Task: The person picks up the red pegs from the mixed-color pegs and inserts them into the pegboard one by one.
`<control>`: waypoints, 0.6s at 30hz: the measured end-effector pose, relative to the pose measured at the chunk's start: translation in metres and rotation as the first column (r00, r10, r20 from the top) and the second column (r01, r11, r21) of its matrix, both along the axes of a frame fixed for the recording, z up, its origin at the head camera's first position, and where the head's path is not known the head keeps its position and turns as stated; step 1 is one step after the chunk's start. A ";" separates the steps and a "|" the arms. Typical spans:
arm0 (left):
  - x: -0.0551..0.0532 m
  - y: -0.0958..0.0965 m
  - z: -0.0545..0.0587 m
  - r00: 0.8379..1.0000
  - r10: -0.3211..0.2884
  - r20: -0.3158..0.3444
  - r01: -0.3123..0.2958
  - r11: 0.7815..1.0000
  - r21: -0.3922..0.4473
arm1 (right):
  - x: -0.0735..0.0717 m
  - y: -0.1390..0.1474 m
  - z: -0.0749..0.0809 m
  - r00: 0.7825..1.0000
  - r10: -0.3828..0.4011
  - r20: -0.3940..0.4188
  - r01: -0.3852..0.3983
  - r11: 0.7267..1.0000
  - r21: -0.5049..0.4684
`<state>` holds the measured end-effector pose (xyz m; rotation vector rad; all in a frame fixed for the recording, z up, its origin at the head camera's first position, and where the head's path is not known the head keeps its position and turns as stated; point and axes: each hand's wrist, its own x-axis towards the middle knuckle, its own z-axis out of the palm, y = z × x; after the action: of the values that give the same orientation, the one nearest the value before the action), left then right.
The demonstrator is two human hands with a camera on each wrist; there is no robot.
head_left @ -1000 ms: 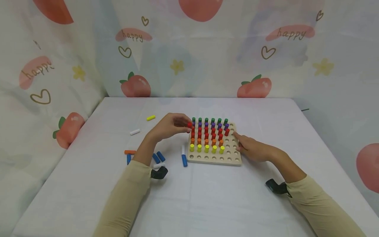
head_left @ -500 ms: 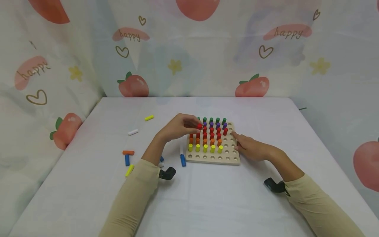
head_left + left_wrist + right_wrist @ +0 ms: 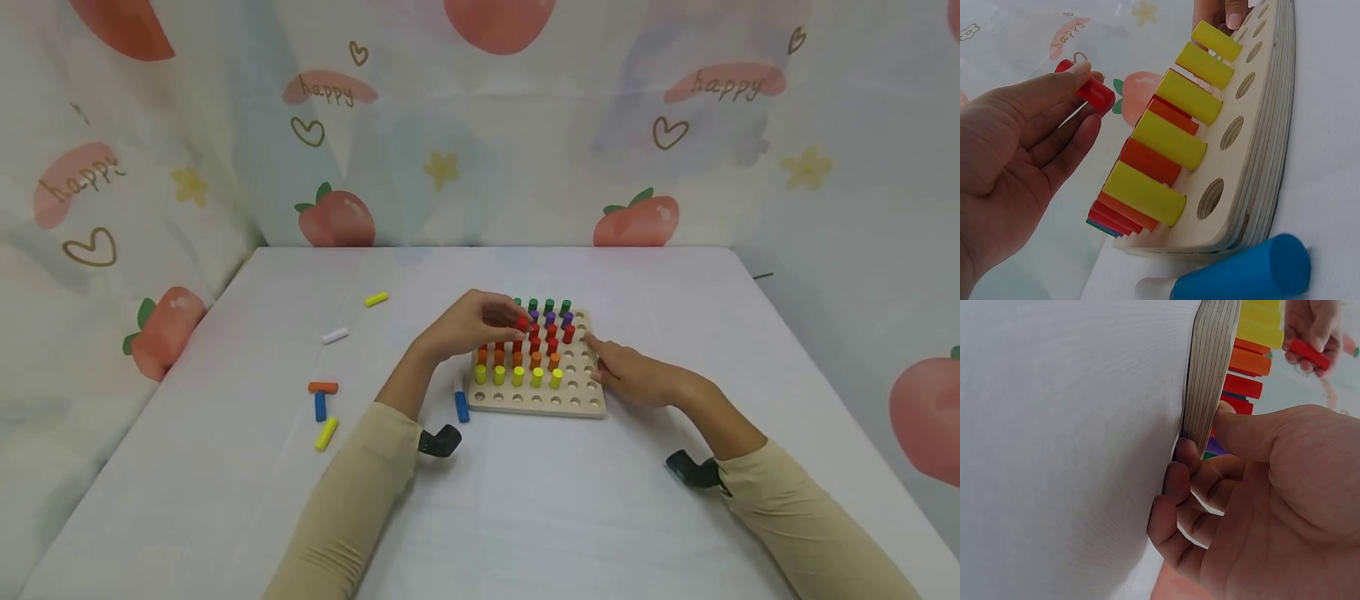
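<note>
My left hand pinches a red peg between thumb and fingers, above the back left part of the wooden pegboard. In the left wrist view the peg is tilted and apart from the board. Rows of green, purple, red, orange and yellow pegs stand upright in the holes. The holes of the front row and along the right side are bare. My right hand grips the board's right edge, thumb on top and fingers against the side, as the right wrist view shows. My left hand hides some back left pegs.
A blue peg and a white one lie close by the board's left side. Farther left lie an orange peg, a blue peg and yellow peg. Behind them are a white peg and a yellow peg.
My left hand has carried the red peg rightward over the pegboard from its left edge. The right hand keeps its hold on the board's edge. The head view has shifted slightly.
</note>
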<state>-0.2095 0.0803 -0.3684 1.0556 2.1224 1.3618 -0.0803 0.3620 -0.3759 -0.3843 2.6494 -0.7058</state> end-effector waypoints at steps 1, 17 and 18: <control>0.001 0.001 0.000 1.000 -0.001 0.003 0.001 1.000 0.005 | 0.000 0.000 0.000 1.000 0.000 0.000 0.000 1.000 0.000; 0.004 0.020 -0.003 0.999 -0.035 -0.001 0.035 0.998 0.058 | 0.000 -0.002 0.000 1.000 -0.010 0.011 0.010 1.000 0.016; 0.004 0.022 -0.003 0.999 -0.035 0.001 0.035 0.998 0.058 | 0.000 -0.002 0.000 1.000 -0.010 0.011 0.009 1.000 0.016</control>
<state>-0.2057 0.1026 -0.3713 1.1080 2.0641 1.4148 -0.0803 0.3603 -0.3757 -0.3625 2.6466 -0.6871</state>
